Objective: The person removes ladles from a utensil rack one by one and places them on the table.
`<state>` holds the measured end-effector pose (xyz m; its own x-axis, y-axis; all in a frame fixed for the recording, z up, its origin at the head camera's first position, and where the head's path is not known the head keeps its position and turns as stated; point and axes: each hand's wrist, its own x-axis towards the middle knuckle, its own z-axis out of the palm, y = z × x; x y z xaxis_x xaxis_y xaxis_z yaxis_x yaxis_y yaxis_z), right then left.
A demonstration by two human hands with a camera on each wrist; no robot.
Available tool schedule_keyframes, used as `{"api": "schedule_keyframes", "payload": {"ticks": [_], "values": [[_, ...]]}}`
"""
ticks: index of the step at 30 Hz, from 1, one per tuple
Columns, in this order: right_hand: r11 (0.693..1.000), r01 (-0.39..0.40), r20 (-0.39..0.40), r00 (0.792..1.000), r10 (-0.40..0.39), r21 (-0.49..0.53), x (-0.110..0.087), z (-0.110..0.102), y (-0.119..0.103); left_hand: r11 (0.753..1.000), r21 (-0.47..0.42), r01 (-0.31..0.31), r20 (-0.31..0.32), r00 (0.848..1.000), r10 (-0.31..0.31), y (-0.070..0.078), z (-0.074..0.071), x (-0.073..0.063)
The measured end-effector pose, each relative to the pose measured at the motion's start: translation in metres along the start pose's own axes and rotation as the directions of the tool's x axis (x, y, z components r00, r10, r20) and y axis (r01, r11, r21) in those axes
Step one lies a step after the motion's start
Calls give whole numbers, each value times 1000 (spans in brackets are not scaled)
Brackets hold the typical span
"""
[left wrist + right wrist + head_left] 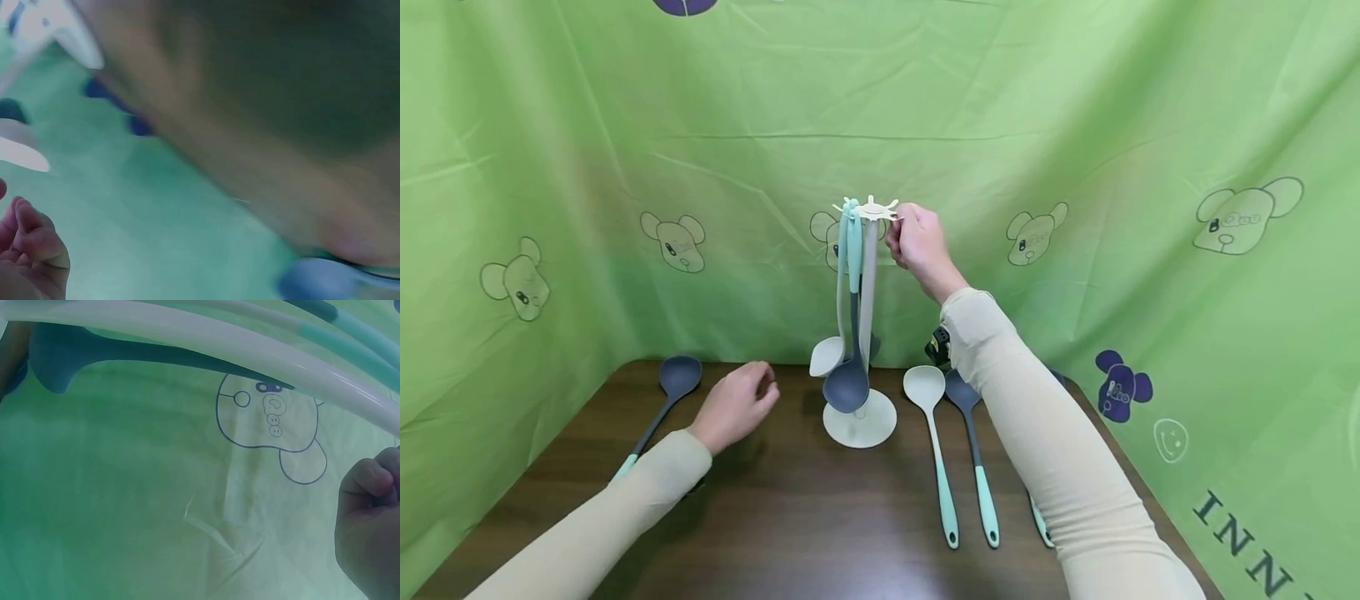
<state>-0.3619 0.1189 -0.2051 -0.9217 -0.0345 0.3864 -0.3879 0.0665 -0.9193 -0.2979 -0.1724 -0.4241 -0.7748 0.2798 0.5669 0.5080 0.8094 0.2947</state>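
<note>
A white utensil rack (860,432) stands on the table, with a round base, a post and a ring of hooks on top. My right hand (921,247) is at the right side of that ring, fingers curled, pinching one hook. On the rack's left hang a white ladle (827,357) and a dark blue ladle (847,386), both with mint handles; another dark utensil (59,356) hangs behind the post. My left hand (736,406) hovers over the table left of the rack, fingers loosely curled, holding nothing. Its wrist view is blurred.
At the left lies a dark ladle (681,377), partly behind my left forearm. Right of the rack lie a white ladle (924,387) and a dark ladle (987,512); my right sleeve hides most of another utensil (1041,523). Green cloth (760,100) surrounds the wooden table (820,517).
</note>
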Motion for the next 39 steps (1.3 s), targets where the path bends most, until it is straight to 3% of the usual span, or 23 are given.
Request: {"api": "schedule_keyframes", "payload": {"ticks": [7,11,15,20,24,33,39], "values": [[1000,21,-8,1000,-20,18,1,-3,-3,990,-130,-47,-51,998,41,64,0,49],[999,36,-27,999,-35,23,3,-6,-3,983,-183,-24,-64,998,13,99,1,78],[999,34,-26,999,-33,25,4,-5,-5,980,-198,9,-110,993,-31,120,0,97],[999,35,-22,999,-35,26,4,-1,-6,977,-208,36,-156,985,-69,128,-1,111],[1000,25,-27,999,-25,18,3,0,-5,980,-198,18,-177,983,-54,130,-1,115],[999,16,-25,1000,-15,30,1,1,-1,973,-228,-33,-203,979,-15,129,-2,115],[1000,0,-21,1000,0,20,-1,2,2,964,-265,-8,-165,986,-37,129,-11,108]]}}
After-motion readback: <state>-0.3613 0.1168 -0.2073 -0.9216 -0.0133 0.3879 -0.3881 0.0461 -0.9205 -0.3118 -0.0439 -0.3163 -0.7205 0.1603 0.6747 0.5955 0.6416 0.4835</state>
